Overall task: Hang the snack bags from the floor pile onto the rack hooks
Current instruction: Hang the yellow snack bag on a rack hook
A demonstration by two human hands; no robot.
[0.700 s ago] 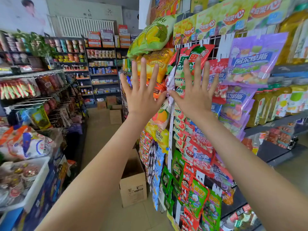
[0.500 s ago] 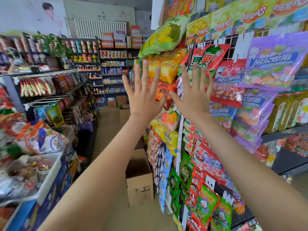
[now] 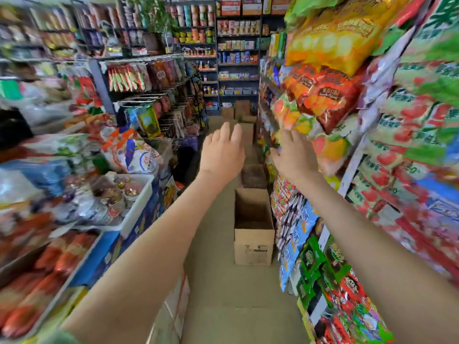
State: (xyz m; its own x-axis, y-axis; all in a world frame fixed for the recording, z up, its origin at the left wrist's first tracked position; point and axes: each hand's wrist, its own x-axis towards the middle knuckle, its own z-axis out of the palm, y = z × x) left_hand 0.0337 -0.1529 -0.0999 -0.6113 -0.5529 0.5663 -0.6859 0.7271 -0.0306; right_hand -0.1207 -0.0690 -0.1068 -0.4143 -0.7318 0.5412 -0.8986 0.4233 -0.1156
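Note:
Both my arms reach forward over a narrow shop aisle. My left hand hangs in the air above the aisle, fingers loosely together, with nothing in it. My right hand is beside the rack on the right, fingers spread, close to the hanging orange and yellow snack bags; whether it touches them is unclear. Many more snack bags hang lower on the same rack. No floor pile of bags is in view. The picture is blurred at the sides.
An open cardboard box stands on the aisle floor against the rack, with more boxes further down. On the left are white bins of packaged goods and wire shelves. Shelving closes the aisle's far end.
Both hands have dropped from raised, palms-out, fingers-spread poses in front of the rack to lower, relaxed poses. The view has swung left and down the aisle.

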